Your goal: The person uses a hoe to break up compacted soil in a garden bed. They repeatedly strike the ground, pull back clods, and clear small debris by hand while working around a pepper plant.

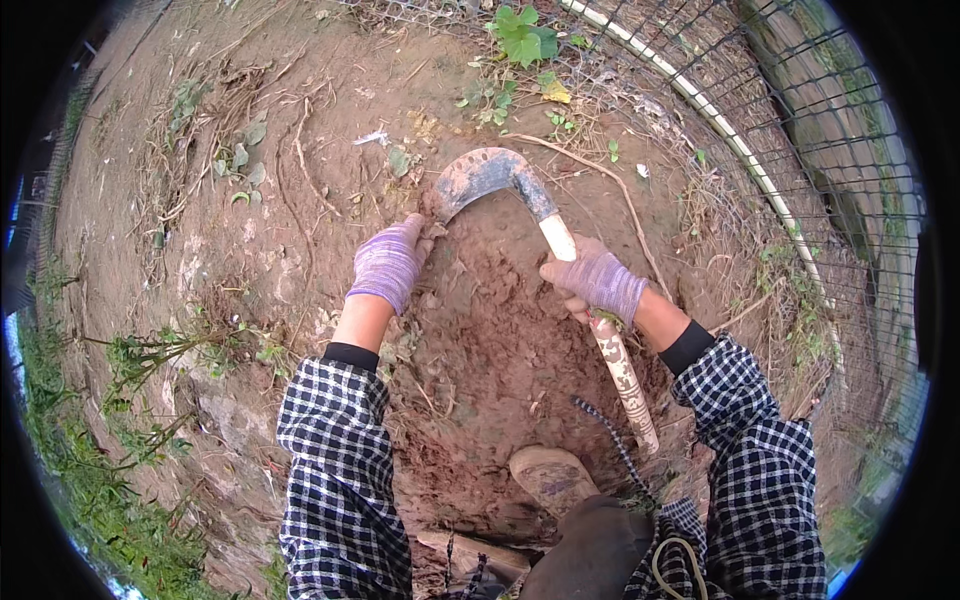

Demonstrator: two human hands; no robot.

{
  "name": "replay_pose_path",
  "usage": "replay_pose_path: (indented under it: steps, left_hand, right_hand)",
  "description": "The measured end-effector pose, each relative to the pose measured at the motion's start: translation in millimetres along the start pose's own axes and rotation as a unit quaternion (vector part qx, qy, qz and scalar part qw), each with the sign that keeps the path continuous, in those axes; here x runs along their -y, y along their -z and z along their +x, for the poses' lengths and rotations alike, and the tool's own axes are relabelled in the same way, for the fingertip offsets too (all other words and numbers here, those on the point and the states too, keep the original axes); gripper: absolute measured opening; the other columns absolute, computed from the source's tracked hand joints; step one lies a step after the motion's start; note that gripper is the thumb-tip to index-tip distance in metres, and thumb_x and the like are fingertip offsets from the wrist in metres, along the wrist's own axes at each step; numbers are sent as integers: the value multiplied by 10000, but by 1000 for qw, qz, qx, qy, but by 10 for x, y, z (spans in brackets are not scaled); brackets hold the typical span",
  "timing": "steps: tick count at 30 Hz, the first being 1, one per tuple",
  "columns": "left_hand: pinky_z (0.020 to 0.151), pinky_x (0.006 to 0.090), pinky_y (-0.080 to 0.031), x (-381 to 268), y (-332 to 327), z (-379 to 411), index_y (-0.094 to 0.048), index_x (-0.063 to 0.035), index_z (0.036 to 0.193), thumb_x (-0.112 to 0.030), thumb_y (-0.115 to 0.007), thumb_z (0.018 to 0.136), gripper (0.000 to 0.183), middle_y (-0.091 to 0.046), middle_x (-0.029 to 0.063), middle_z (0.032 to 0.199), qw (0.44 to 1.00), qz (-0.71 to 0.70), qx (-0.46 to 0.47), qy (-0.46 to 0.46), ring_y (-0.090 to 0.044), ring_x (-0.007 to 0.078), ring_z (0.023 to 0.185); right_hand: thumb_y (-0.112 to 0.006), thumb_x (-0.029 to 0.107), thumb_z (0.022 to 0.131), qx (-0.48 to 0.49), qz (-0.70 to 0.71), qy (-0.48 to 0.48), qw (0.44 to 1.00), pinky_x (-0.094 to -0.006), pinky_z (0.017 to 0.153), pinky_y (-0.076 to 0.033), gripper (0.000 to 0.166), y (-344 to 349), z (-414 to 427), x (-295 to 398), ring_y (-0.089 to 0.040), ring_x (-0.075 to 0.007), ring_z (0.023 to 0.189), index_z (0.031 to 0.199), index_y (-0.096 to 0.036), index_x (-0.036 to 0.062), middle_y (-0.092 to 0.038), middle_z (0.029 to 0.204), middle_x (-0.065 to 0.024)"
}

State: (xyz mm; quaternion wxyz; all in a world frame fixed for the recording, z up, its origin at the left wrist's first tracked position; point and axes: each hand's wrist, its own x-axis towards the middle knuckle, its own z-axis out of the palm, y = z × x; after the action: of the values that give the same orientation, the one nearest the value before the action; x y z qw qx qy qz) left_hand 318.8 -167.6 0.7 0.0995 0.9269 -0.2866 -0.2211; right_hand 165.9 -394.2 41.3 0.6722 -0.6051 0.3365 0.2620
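Note:
My right hand (596, 277), in a purple knit glove, grips the pale handle of a sickle-like tool (487, 176). Its broad, hooked metal blade is smeared with soil and arches to the left. The lower handle (622, 375) has patchy brown and white markings and slants down toward my boots. My left hand (390, 259), gloved the same way, is at the soil-caked blade tip. Its fingers are curled there, partly hidden, and I cannot tell whether they pinch the metal or only the soil. Below the blade lies loose, reddish soil (510, 330).
A black mesh fence (810, 97) with a pale pole (705, 112) curves along the right. Leafy plants (112, 495) grow at lower left, and a green seedling (521, 37) stands at the top. A dry stem (615, 180) lies right of the blade. A muddy boot (555, 476) is below.

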Motion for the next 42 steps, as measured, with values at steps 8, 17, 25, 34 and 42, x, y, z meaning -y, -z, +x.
replay_pose_path:
  steps: [8,17,25,34,42]
  left_hand:
    - [736,431,-499,184,-235,-175,-563,-110,1089,-229,-590,872,249,-624,145,975,993,-47,-94,-45,-616,347,873]
    - [746,410,-507,272,-237,-332,-594,-112,1115,-206,-644,832,302,-595,121,1072,992,-41,-111,-34,-618,335,904]
    - [830,416,-506,-29,-126,-261,-403,-176,1369,-140,-676,782,649,-453,139,1344,991,-13,-101,-90,-602,340,1001]
    - [797,368,-507,86,-376,86,-656,-81,1035,-64,-697,757,281,-562,157,1105,979,-143,-128,-71,-603,325,921]
    - [767,324,-484,329,-285,14,-643,-14,933,13,-694,734,207,-552,140,962,964,-191,-126,-134,-570,281,866]
  right_hand:
    - [-636,154,822,1,24,1,1000,-296,340,-393,221,-57,-61,-7,-435,-114,399,897,-444,75,-448,589,-13]
    - [-664,156,847,-44,176,40,983,-275,319,-345,213,35,-180,-199,-393,-88,372,892,-464,97,-421,573,16]
    - [-637,148,864,-57,61,-23,996,-276,323,-344,206,78,-7,-451,-369,-98,376,878,-440,93,-417,570,0]
    - [-646,161,858,42,126,-71,989,-271,326,-328,208,161,-148,-323,-345,-76,384,890,-450,98,-384,556,22]
    - [-649,158,850,44,156,-47,986,-282,323,-353,200,-31,-281,-333,-380,-90,371,863,-464,83,-423,560,12]
